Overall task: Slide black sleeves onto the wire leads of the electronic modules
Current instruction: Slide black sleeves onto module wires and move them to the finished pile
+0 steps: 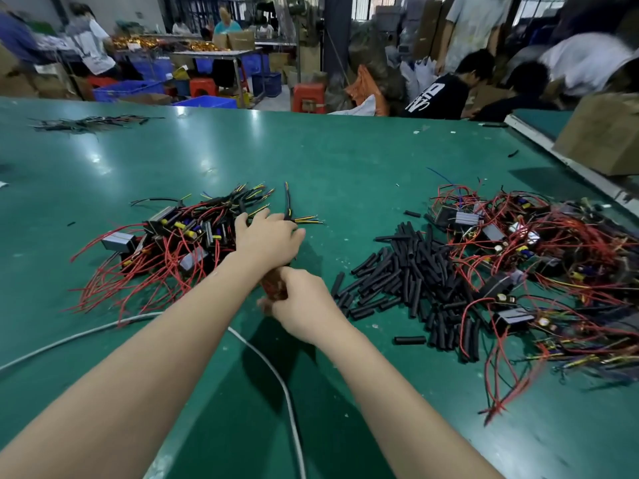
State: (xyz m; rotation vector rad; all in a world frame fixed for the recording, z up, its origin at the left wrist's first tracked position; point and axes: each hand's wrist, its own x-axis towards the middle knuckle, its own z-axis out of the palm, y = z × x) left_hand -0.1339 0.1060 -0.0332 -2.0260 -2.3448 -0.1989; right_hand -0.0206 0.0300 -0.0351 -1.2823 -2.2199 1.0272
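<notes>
Left pile of sleeved modules (173, 243) is sitting on the green table (345, 160). Your left hand (268, 238) is gripping a module's leads (304, 219) at the pile's right edge, fingers curled. Your right hand (304, 302), just below, is pinching red wires (273, 288). Loose black sleeves (408, 278) are lying right of it, unsleeved modules (525, 257) beyond.

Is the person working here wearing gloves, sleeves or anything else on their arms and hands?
No. Both forearms are bare right down to the frame's lower edge, with no sleeve cuff in view. The left hand and right hand wear no gloves. No watch, bracelet or ring shows on the sides facing the camera. The palms and most of the fingers are turned away, so anything worn there cannot be seen.
</notes>
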